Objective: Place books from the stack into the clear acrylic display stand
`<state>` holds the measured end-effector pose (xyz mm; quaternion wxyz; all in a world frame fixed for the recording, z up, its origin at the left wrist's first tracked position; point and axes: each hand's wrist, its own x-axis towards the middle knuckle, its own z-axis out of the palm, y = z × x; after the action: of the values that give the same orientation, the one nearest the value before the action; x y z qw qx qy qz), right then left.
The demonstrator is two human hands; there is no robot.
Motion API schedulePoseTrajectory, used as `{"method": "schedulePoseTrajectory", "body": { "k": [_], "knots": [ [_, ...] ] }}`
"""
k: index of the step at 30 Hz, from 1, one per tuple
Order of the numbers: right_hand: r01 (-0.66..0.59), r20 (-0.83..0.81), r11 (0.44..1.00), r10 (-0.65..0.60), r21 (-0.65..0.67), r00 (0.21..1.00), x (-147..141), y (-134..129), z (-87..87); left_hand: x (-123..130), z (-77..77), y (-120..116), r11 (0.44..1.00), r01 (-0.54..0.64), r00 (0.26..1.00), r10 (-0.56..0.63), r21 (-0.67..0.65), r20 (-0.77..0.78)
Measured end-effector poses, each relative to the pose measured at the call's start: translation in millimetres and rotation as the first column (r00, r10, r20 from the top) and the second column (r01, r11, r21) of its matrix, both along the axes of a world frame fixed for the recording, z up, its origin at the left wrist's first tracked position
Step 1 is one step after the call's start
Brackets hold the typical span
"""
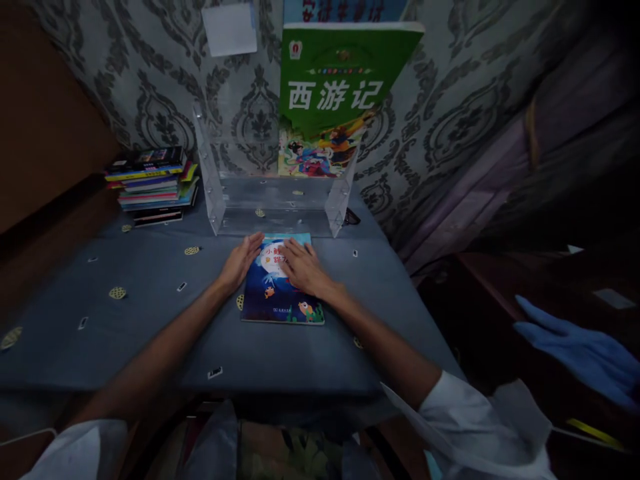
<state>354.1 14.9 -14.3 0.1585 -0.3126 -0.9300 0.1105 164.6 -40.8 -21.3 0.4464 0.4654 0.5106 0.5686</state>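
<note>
A dark blue picture book [285, 312] with small orange fish on its cover lies flat and closed on the table. My right hand [303, 268] rests on the upper part of the cover, fingers stretched out, hiding some of the red title. At the book's upper left edge is my left hand [242, 262], its fingers straight and turned on its side. Neither hand grips anything. Just beyond the book stands a clear acrylic book rack [275, 217], with a green book [327, 67] upright at its right side.
A stack of books [153, 183] sits at the table's back left. The table [165, 333] has a grey-blue patterned cloth and ends at the patterned wall. A dark object [352, 217] lies behind the rack's right foot. Off to the right is a blue glove [575, 340].
</note>
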Motion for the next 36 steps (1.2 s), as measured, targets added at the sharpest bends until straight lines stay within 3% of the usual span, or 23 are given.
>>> {"method": "schedulePoseTrajectory", "body": {
  "k": [3,6,9,12,15,18,23,26,28,31,33,36],
  "knots": [
    [-0.097,-0.009,0.995,0.097,-0.009,0.995,-8,-25,-5.3,2,0.1,-3,1.0,0.004,1.0,-0.004,0.012,-0.022],
    [-0.153,-0.002,0.988,0.153,-0.022,0.988,0,-43,-11.6,5,2.4,-10,0.998,-0.063,0.995,0.063,0.008,-0.078],
    [-0.074,0.003,0.997,0.074,-0.034,0.997,16,-47,-15.9,8,3.7,-18,0.989,-0.15,0.972,0.149,0.011,-0.184],
    [0.103,-0.033,0.994,-0.104,-0.032,0.994,29,-43,-18.7,12,1.7,-23,0.978,-0.21,0.957,0.206,0.003,-0.204],
    [0.246,-0.086,0.969,-0.248,-0.03,0.965,33,-40,-22.5,18,-0.4,-22,0.961,-0.275,0.96,0.273,-0.03,-0.063],
    [0.29,-0.117,0.957,-0.291,-0.026,0.95,32,-39,-29.3,25,4.1,-18,0.947,-0.306,0.936,0.318,-0.096,0.15],
    [0.298,-0.144,0.955,-0.297,-0.016,0.944,31,-34,-41.6,20,23.6,-11,0.903,-0.326,0.809,0.42,-0.279,0.412],
    [0.291,-0.105,0.956,-0.292,-0.022,0.951,32,-30,-44.7,9,29.8,-5,0.851,-0.308,0.749,0.492,-0.425,0.444],
    [0.274,-0.096,0.961,-0.276,-0.032,0.956,33,-27,-45.8,6,29.0,-2,0.84,-0.26,0.761,0.481,-0.476,0.436],
    [0.251,-0.117,0.967,-0.253,-0.036,0.96,34,-25,-47.7,14,23.8,3,0.894,-0.101,0.8,0.334,-0.437,0.499],
    [0.238,-0.141,0.971,-0.241,-0.039,0.96,36,-24,-48.6,23,21.3,5,0.924,0.006,0.788,0.231,-0.382,0.571],
    [0.213,-0.185,0.974,-0.225,-0.082,0.957,39,-25,-48.0,35,22.1,6,0.922,0.046,0.758,0.219,-0.384,0.615]
  ]
}}
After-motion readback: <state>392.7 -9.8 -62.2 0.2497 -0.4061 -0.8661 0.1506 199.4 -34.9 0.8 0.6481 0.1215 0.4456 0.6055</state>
